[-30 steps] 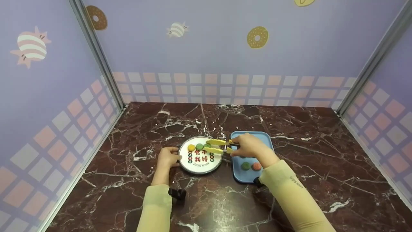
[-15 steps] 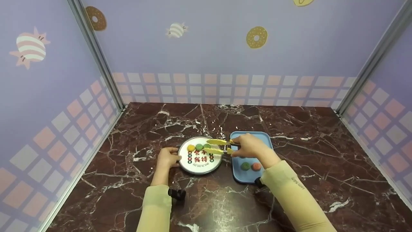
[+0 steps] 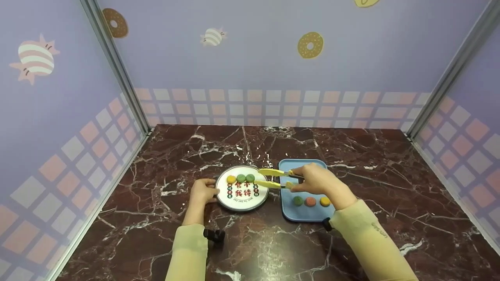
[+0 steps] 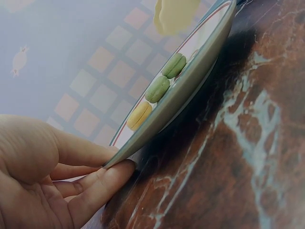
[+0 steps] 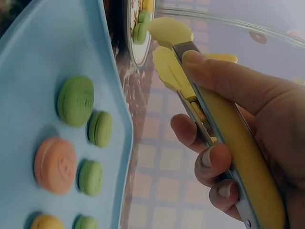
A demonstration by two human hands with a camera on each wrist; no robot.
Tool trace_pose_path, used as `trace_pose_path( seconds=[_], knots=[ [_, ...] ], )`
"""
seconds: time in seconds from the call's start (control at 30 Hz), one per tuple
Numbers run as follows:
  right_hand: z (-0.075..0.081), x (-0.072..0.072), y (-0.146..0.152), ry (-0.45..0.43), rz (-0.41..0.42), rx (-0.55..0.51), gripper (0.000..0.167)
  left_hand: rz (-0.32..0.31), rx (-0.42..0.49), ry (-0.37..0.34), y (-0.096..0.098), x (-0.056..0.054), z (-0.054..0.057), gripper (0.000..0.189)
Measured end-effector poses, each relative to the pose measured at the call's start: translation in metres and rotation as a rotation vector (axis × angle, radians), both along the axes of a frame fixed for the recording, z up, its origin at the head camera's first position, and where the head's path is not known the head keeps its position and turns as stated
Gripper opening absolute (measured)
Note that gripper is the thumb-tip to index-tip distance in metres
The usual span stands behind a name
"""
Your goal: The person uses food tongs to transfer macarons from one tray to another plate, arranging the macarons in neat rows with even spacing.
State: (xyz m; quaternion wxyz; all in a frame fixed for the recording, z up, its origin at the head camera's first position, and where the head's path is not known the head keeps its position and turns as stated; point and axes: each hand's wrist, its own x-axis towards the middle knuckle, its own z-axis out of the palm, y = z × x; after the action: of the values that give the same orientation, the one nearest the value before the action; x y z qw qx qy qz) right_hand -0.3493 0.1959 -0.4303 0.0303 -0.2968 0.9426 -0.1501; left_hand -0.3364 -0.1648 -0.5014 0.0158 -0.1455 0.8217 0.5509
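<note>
Yellow tongs (image 3: 272, 172), head view: right hand (image 3: 318, 179) clamped on them, tips apart over right side of plate (image 3: 230, 205). Three macarons (image 3: 241, 178) on it, left of mid-table (image 3: 269, 242); blue tray (image 3: 304, 215) beside, toward right edge. Left wrist: left hand (image 4: 43, 157) pinches plate rim. Right wrist: six tray macarons (image 5: 55, 164) visible.

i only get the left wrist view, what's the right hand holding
Observer: The right hand holds yellow tongs.
Operator: anything clamped in them
Observer: Nothing shows between their tips, which stand apart in the head view.
Operator: ok and what's below that hand
Observer: A blue tray; in the head view its row nearest the person runs, left to right, green macaron, pink macaron, yellow macaron.
</note>
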Motion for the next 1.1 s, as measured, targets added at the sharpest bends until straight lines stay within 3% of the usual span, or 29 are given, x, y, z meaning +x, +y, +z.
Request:
trace_pose_path(
  seconds=[0.13,0.3,0.77,1.1],
  knots=[
    [0.0,0.005,0.014,0.006,-0.019,-0.01,0.053,-0.006,-0.001,0.005,0.0,0.0,0.0,0.046],
    [0.002,0.012,0.033,-0.001,-0.069,0.002,0.06,-0.013,0.005,0.005,-0.001,0.0,0.0,0.046],
    [0.001,0.024,0.074,-0.029,-0.14,0.021,0.061,-0.007,0.015,0.001,-0.001,0.0,-0.001,0.047],
    [0.001,0.024,0.085,0.007,-0.143,0.02,0.048,-0.01,-0.001,-0.007,-0.001,0.0,0.001,0.047]
  ],
)
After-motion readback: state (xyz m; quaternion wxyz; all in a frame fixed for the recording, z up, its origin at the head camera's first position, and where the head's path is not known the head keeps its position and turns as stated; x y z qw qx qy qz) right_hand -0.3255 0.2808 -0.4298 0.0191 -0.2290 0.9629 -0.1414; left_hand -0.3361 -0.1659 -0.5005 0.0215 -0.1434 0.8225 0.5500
